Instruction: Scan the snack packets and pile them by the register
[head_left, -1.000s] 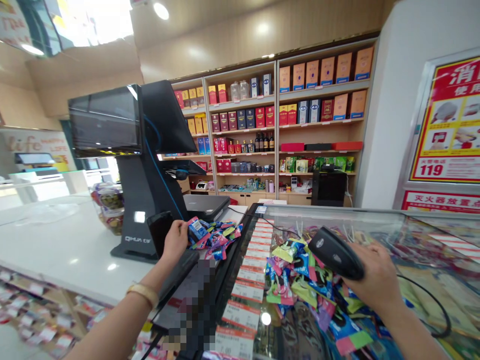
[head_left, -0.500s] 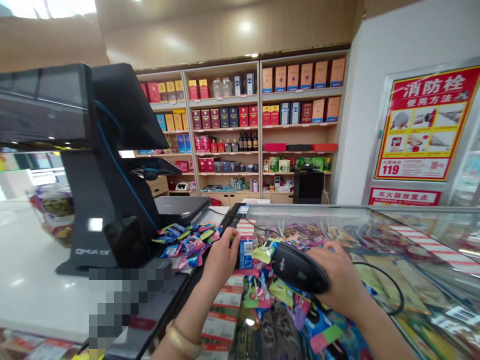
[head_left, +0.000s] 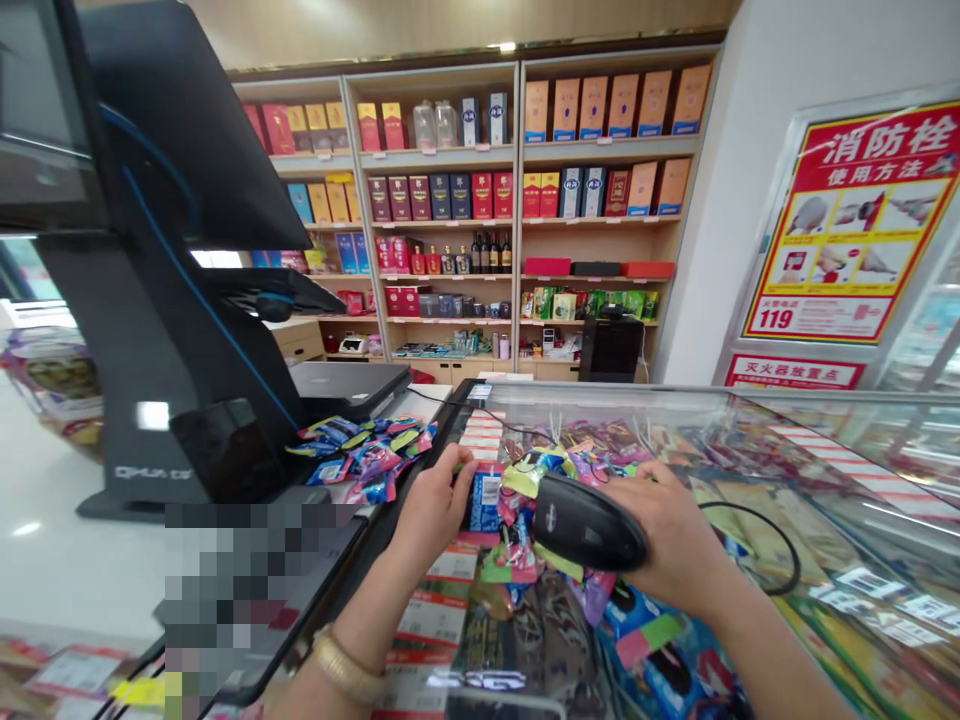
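Note:
My left hand (head_left: 437, 502), with a gold bangle at its wrist, pinches a small blue and pink candy packet (head_left: 484, 506) by its edge. A white barcode on the packet faces up. A black handheld barcode scanner (head_left: 589, 522) lies in the closed grip of my right hand (head_left: 671, 540), its head just right of the packet. Beneath both hands, colourful wrapped candies (head_left: 514, 562) lie piled on the glass counter. Larger blue packets (head_left: 660, 640) sit below my right hand. Part of the pile is hidden by the scanner.
Another candy heap (head_left: 375, 455) rests left of my left hand, near a black point-of-sale terminal (head_left: 195, 330). The scanner's cable (head_left: 787, 540) loops over the glass display counter (head_left: 750, 400). Shelves of boxed goods (head_left: 450, 200) stand behind; a red fire-hydrant sign (head_left: 855, 230) hangs at right.
The view has shifted slightly downward, so the shelves and terminal appear higher. Both hands keep their holds; packet and scanner stay side by side, a little farther left in the picture.

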